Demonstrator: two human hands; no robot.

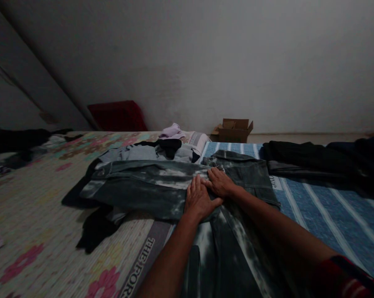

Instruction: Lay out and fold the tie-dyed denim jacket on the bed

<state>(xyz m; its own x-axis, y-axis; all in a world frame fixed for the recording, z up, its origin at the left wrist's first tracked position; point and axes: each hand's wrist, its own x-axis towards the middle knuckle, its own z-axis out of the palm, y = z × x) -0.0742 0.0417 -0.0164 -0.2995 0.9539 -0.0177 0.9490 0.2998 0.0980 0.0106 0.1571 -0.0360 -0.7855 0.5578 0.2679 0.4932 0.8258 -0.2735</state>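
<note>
- Jeans (162, 188), dark grey-green denim with pale bleached streaks, spread across the middle of the bed; one part runs left to right, another runs down toward the viewer at the bottom edge.
- Left hand (198, 199) lies flat on the denim, palm down, fingers extended and close together; it grips nothing.
- Right hand (218, 182) lies flat just beyond and to the right of the left, fingers stretched leftward, its fingertips touching or overlapping the left hand's; pressing only, no fold of cloth pinched.
- Both forearms bare; a red-and-dark sleeve (350, 275) shows at the lower right corner.
- Black garment (95, 227) sticks out from under the jeans at their left lower edge.
- Grey-blue clothing (134, 153) lies heaped behind the jeans, with a black piece (170, 145) on top and a pale lilac cloth (172, 130) farther back.
- Floral bedsheet (34, 215), cream with pink flowers, covers the left half of the bed; a grey band with white lettering (140, 269) runs along its near edge.
- Blue striped sheet (323, 211) covers the right half.
- Dark trousers (317, 159) lie stretched across the blue sheet, well apart from the hands.
- Dark clothes (16, 142) lie piled at the far left edge.
- Red cushion (117, 116) leans at the wall behind the bed.
- Open cardboard box (233, 130) sits on the floor by the wall (205, 54), beyond the bed.
</note>
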